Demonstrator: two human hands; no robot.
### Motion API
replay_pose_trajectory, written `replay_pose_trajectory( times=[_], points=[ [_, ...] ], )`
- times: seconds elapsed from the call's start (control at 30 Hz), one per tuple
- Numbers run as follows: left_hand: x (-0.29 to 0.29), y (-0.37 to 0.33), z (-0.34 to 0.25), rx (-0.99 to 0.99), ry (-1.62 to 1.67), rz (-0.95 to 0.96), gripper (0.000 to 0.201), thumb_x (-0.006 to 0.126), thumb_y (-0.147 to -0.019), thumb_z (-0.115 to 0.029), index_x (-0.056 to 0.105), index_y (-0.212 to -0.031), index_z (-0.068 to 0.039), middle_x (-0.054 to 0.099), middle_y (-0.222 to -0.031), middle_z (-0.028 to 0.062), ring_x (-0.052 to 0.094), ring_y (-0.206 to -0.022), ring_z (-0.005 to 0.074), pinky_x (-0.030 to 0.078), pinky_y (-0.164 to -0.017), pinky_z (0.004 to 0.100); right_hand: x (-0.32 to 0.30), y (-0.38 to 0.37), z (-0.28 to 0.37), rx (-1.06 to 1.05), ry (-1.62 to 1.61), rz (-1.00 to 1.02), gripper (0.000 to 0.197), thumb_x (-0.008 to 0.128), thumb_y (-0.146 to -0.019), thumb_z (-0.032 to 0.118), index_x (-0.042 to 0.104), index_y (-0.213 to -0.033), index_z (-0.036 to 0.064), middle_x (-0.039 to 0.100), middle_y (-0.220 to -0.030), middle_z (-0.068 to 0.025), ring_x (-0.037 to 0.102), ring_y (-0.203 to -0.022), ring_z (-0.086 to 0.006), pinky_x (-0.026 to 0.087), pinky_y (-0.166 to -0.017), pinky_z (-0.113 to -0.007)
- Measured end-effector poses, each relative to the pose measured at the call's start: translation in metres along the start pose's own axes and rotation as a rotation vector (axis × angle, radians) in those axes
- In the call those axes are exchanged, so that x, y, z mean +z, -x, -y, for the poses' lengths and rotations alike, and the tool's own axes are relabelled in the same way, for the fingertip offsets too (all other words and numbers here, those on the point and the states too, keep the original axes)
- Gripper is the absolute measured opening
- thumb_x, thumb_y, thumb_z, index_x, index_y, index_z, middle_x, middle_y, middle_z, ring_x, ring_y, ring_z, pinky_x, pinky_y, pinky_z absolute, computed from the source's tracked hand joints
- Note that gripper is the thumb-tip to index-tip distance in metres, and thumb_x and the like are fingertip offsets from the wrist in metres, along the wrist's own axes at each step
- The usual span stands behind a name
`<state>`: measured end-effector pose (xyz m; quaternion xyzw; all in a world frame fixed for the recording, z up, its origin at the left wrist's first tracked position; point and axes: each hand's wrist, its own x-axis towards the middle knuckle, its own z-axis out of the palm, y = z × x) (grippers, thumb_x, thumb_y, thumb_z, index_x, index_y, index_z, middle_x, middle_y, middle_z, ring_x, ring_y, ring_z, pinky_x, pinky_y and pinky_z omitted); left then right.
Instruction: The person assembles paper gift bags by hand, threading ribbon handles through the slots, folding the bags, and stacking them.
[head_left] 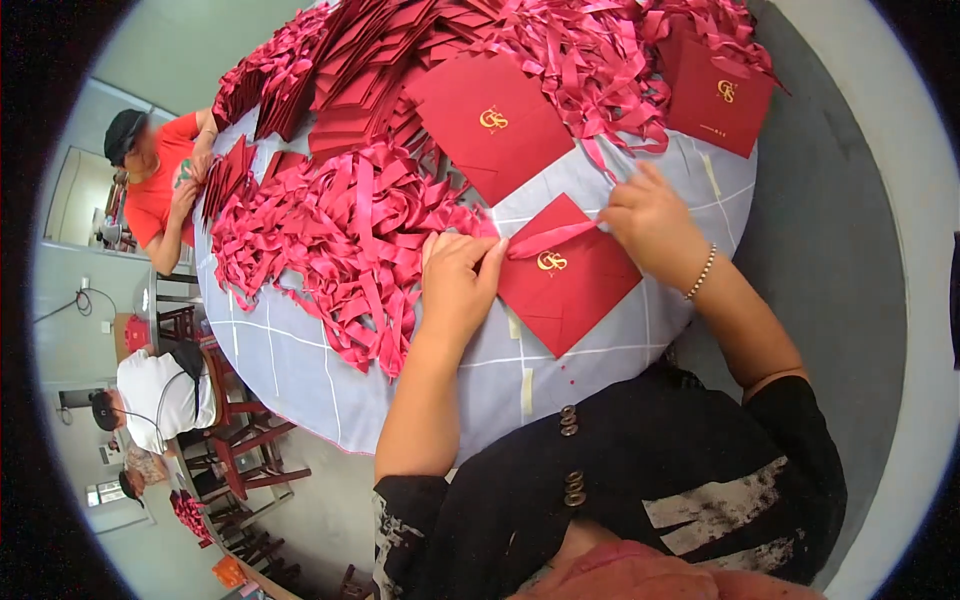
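A flat red paper bag (pixel 572 300) with a gold emblem lies turned cornerwise on the cloth in front of me. A pink ribbon (pixel 552 238) crosses its upper part. My left hand (pixel 460 275) is at the bag's left corner, its thumb pressed at the ribbon's left end; its fingertips are partly hidden. My right hand (pixel 650 220), slightly blurred and wearing a beaded bracelet, pinches the ribbon's other end above the bag's right side. Just beyond lies a larger-looking red bag (pixel 490 125). A heap of pink ribbons (pixel 330 240) spreads left of my left hand.
The round table has a pale checked cloth (pixel 270 345). Stacked red bags (pixel 370 80) and more ribbon-handled bags (pixel 575 60) pile along the far side; another bag (pixel 722 100) lies far right. A person in orange (pixel 165 190) handles bags at the left edge. Others sit farther back near stools (pixel 245 450).
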<state>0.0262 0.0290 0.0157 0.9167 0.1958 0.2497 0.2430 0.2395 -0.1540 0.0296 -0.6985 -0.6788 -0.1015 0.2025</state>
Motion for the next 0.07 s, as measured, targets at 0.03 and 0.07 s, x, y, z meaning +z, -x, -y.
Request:
replay_pose_trajectory(
  times=[0.03,0.07],
  points=[
    [0.0001,-0.0007,-0.0020,-0.037,-0.006,0.015,0.022,0.069,-0.088,-0.023,0.073,-0.077,-0.005,0.065,-0.073,0.0114,0.058,-0.078,0.0278,0.042,-0.087,0.0416,-0.0037,0.0039,-0.0071,0.018,0.094,-0.077,0.007,0.063,-0.077,0.014,0.068,-0.079,0.0095,0.062,-0.082,-0.0074,0.060,-0.086,-0.0264,0.042,-0.101,-0.044],
    [0.0014,-0.0018,-0.0008,-0.041,-0.015,0.041,0.021,0.069,-0.089,-0.024,0.074,-0.080,-0.005,0.067,-0.075,0.0106,0.059,-0.078,0.0277,0.042,-0.090,0.0426,-0.0037,0.0103,-0.0145,0.124,0.111,-0.074,0.007,0.063,-0.077,0.014,0.069,-0.077,0.0099,0.063,-0.088,-0.0067,0.058,-0.094,-0.0245,0.040,-0.103,-0.045]
  ],
)
